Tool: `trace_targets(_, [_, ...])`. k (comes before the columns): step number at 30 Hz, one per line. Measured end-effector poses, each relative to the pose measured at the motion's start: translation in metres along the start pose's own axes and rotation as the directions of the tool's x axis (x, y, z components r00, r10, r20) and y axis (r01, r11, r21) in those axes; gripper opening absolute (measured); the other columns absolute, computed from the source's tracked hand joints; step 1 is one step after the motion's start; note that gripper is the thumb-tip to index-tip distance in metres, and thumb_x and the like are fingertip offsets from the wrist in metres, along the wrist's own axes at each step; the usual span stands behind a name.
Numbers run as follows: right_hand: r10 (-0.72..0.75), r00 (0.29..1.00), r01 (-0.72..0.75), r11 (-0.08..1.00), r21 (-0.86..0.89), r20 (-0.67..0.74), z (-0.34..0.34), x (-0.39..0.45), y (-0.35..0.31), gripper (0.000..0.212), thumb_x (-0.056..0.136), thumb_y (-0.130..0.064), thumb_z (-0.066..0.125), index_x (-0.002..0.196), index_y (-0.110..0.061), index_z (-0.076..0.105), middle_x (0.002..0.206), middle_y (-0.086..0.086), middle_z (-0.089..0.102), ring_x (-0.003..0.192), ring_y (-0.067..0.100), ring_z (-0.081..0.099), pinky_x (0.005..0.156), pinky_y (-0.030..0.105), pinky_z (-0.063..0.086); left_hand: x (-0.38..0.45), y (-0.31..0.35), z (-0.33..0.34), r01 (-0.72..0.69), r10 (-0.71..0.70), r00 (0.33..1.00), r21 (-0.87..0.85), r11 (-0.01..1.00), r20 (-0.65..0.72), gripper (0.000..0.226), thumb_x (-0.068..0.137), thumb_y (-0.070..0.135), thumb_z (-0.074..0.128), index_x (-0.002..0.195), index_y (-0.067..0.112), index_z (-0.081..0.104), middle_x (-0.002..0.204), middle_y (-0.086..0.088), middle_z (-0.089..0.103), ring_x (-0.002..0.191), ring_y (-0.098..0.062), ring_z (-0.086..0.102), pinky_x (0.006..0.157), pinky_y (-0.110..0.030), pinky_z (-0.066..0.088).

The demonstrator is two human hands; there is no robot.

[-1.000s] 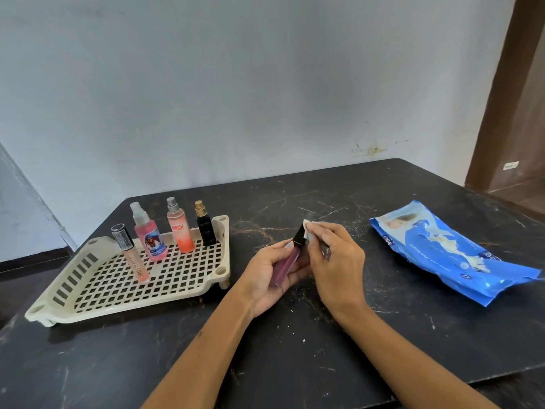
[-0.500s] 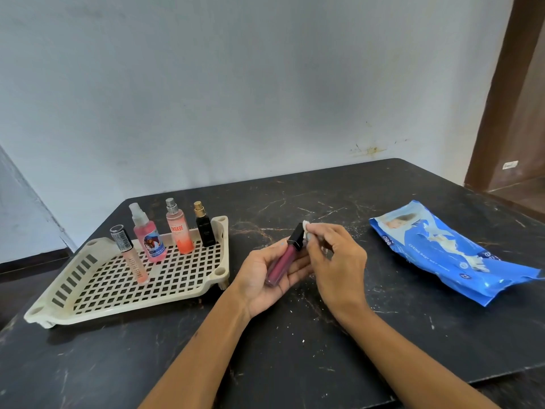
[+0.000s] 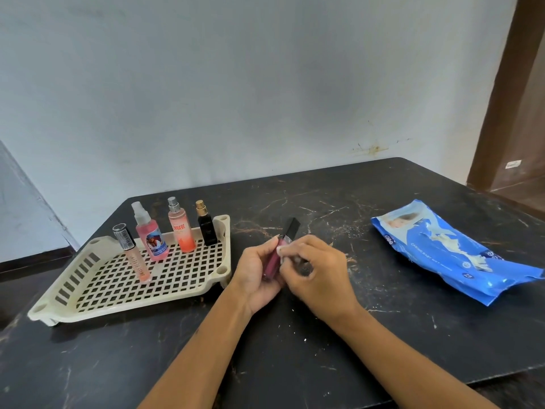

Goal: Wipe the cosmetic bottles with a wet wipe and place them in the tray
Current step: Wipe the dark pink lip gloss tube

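Note:
My left hand (image 3: 255,276) grips a dark pink lip gloss tube (image 3: 272,262) with a black cap, tilted over the table's middle. My right hand (image 3: 318,271) pinches a small white wet wipe (image 3: 281,251) against the tube's body just below the cap; most of the wipe is hidden under my fingers. The cream lattice tray (image 3: 88,302) lies at the left. In it stand a peach gloss tube (image 3: 134,258), a pink spray bottle (image 3: 150,234), an orange spray bottle (image 3: 181,228) and a small black perfume bottle (image 3: 206,227).
A blue pack of wet wipes (image 3: 451,249) lies at the right on the black marble table (image 3: 295,364). A pale wall rises behind the table, and a brown door frame (image 3: 501,113) stands at the far right.
My right hand with the wipe slid down from the black cap onto the tube's body. The cap is now uncovered. My left hand kept its hold.

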State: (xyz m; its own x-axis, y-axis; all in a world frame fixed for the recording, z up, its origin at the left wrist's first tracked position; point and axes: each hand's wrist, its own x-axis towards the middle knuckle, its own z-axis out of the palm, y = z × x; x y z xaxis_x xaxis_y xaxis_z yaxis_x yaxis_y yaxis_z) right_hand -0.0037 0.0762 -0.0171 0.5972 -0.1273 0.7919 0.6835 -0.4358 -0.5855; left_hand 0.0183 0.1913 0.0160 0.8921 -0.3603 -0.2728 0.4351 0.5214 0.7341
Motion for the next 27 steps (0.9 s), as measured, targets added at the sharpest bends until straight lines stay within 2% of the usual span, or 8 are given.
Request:
trace_targets(2, [0.093, 0.991, -0.096, 0.995, -0.026, -0.099, -0.005, 0.005, 0.002, 0.016, 0.077, 0.002, 0.071, 0.089, -0.009, 0.075, 0.085, 0.0, 0.067, 0.076, 0.004, 0.061, 0.067, 0.008, 0.047, 0.0, -0.003, 0.0, -0.029, 0.029, 1.0, 0.008, 1.0, 0.014, 0.029, 0.088, 0.015, 0.047, 0.102, -0.007, 0.061, 0.097, -0.022, 0.069, 0.088, -0.026, 0.069, 0.081, -0.034, 0.057])
trace_targets(3, [0.138, 0.982, -0.143, 0.989, -0.027, -0.131, -0.007, 0.008, 0.003, 0.018, 0.08, 0.004, 0.07, 0.092, -0.009, 0.074, 0.087, -0.001, 0.066, 0.081, 0.0, 0.06, 0.069, 0.005, 0.045, -0.002, -0.004, 0.003, -0.033, 0.033, 0.998, 0.013, 0.999, 0.047, 0.027, 0.089, 0.013, 0.045, 0.097, -0.005, 0.063, 0.093, -0.021, 0.07, 0.083, -0.026, 0.07, 0.075, -0.035, 0.059])
trace_targets(6, [0.202, 0.969, -0.209, 0.977, -0.033, -0.142, -0.011, 0.009, 0.005, 0.019, 0.085, 0.005, 0.066, 0.098, -0.007, 0.073, 0.091, -0.004, 0.063, 0.088, -0.009, 0.057, 0.071, 0.002, 0.042, -0.003, -0.006, 0.007, -0.053, 0.049, 0.996, 0.05, 0.997, 0.073, 0.028, 0.086, 0.012, 0.045, 0.099, -0.004, 0.065, 0.097, -0.022, 0.069, 0.086, -0.028, 0.07, 0.078, -0.038, 0.058])
trace_targets(11, [0.076, 0.997, -0.077, 0.996, -0.041, -0.02, -0.004, 0.004, 0.0, 0.015, 0.074, 0.001, 0.073, 0.085, -0.008, 0.076, 0.081, -0.001, 0.068, 0.071, 0.006, 0.062, 0.063, 0.01, 0.05, 0.0, -0.005, 0.004, -0.112, 0.112, 0.994, 0.103, 0.988, -0.002, 0.03, 0.096, 0.014, 0.039, 0.087, 0.0, 0.064, 0.079, -0.015, 0.068, 0.068, -0.018, 0.069, 0.064, -0.028, 0.058])
trace_targets(14, [0.101, 0.994, -0.104, 0.993, -0.056, -0.048, -0.004, 0.006, 0.001, 0.016, 0.077, 0.001, 0.072, 0.089, -0.009, 0.075, 0.084, -0.001, 0.068, 0.077, 0.004, 0.062, 0.065, 0.008, 0.048, -0.001, -0.006, 0.004, -0.123, 0.122, 0.992, 0.097, 0.988, 0.016, 0.029, 0.097, 0.012, 0.038, 0.091, -0.002, 0.063, 0.08, -0.015, 0.07, 0.071, -0.02, 0.07, 0.065, -0.03, 0.058])
trace_targets(17, [0.199, 0.973, -0.207, 0.977, -0.055, -0.119, -0.009, 0.009, 0.005, 0.021, 0.085, 0.004, 0.065, 0.102, -0.008, 0.072, 0.093, -0.002, 0.064, 0.089, -0.01, 0.057, 0.07, 0.001, 0.042, -0.004, -0.008, 0.008, -0.082, 0.078, 0.995, 0.083, 0.993, 0.056, 0.03, 0.096, 0.011, 0.036, 0.104, -0.004, 0.061, 0.093, -0.02, 0.07, 0.084, -0.026, 0.07, 0.075, -0.036, 0.058])
trace_targets(23, [0.134, 0.991, -0.134, 0.99, -0.034, -0.015, -0.003, 0.005, -0.001, 0.018, 0.078, 0.001, 0.071, 0.092, -0.01, 0.076, 0.087, -0.004, 0.069, 0.077, 0.004, 0.064, 0.066, 0.009, 0.05, -0.004, -0.006, 0.008, -0.162, 0.164, 0.986, 0.15, 0.975, -0.005, 0.027, 0.096, 0.011, 0.039, 0.093, 0.001, 0.064, 0.08, -0.013, 0.07, 0.07, -0.018, 0.069, 0.068, -0.028, 0.057])
trace_targets(27, [0.201, 0.977, -0.207, 0.976, -0.069, -0.075, -0.006, 0.008, 0.002, 0.026, 0.085, 0.004, 0.063, 0.107, -0.008, 0.071, 0.098, -0.001, 0.065, 0.092, -0.006, 0.057, 0.071, 0.003, 0.044, -0.005, -0.007, 0.011, -0.138, 0.136, 0.99, 0.118, 0.983, 0.029, 0.028, 0.097, 0.01, 0.037, 0.099, -0.003, 0.062, 0.084, -0.017, 0.071, 0.074, -0.021, 0.07, 0.066, -0.031, 0.058])
